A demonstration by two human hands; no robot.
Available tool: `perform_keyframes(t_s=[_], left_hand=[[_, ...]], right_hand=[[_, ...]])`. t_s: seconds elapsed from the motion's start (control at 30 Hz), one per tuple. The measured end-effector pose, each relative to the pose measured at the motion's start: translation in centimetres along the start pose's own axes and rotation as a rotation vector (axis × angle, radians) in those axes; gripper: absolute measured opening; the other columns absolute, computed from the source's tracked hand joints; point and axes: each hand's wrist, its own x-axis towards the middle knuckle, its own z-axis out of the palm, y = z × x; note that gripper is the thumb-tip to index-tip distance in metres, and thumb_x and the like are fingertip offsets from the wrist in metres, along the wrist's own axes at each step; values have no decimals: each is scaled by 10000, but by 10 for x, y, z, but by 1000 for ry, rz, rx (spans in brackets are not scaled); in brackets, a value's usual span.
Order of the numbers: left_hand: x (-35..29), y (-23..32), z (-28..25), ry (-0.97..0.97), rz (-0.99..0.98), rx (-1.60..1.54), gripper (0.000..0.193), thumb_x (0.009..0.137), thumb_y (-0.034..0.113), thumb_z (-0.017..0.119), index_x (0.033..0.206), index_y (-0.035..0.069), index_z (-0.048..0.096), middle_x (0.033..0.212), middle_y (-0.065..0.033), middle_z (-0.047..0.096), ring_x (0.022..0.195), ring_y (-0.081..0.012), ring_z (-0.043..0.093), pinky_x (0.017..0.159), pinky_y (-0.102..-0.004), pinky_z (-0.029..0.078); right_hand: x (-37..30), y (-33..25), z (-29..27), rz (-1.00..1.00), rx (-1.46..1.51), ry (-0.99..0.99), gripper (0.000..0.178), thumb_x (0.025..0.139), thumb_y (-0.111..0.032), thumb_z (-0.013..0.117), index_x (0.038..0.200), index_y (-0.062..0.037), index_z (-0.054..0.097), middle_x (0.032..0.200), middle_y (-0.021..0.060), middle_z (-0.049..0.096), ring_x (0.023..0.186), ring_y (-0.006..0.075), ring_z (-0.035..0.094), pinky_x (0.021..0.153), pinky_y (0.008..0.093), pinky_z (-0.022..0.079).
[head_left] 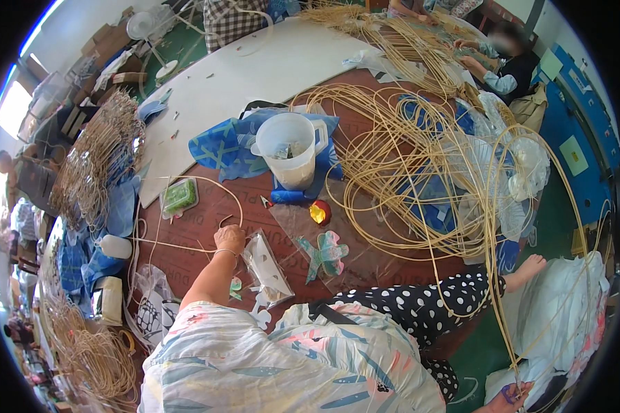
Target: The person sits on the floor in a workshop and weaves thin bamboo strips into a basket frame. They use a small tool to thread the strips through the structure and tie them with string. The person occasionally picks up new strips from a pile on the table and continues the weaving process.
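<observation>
My left hand (230, 238) is closed on a pale cane strip (235, 193), which bows up from the fingers and bends away to the left. Another stretch of cane runs left from beside the wrist. Far down at the lower right, my right hand (517, 397) is closed around the purple loop handles of what look like scissors (510, 393). Long cane strands (501, 323) hang down to that hand from the big loose coil (399, 165). Beside my left hand lies a clear packet (265, 268) with a white sheet inside.
A translucent bucket-like jug (286, 151) stands on blue cloth beyond my hands. A green-filled clear box (180, 198), a red-and-gold round item (319, 213) and a butterfly-shaped cutout (327, 255) lie on the brown board. Cane bundles (100, 155) line the left. A co-worker (513, 65) sits far right.
</observation>
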Motion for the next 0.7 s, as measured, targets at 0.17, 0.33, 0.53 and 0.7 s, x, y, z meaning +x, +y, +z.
perform_keyframes(t_s=[0.17,0.33,0.53,0.7], left_hand=[[24,-17,1,316,106,-189,362,819,390,439,790,62,588,828,-184,599,843,-363,558,733,-445,433],[13,13,-115,754,169,-317,361,840,371,452,721,44,552,724,-195,572,713,-379,547,632,-459,418],[-21,44,-230,1057,153,-428,313,859,315,434,744,48,549,681,-181,565,661,-370,542,588,-459,404],[-59,57,-285,1241,222,-250,290,871,296,413,813,61,572,715,-169,582,676,-352,559,587,-434,417]], right_hand=[[4,-13,3,-239,-325,-60,175,744,-162,554,794,2,516,731,123,543,629,254,519,565,331,433],[-4,4,0,-94,-61,-36,147,770,-146,516,779,0,503,732,106,541,619,241,513,559,329,431],[-7,-66,3,582,1472,-16,327,893,-91,396,1169,83,403,844,87,499,701,123,466,507,227,330],[-15,-50,-2,609,1546,27,365,873,-109,446,1188,67,392,864,86,462,733,123,435,507,210,324]])
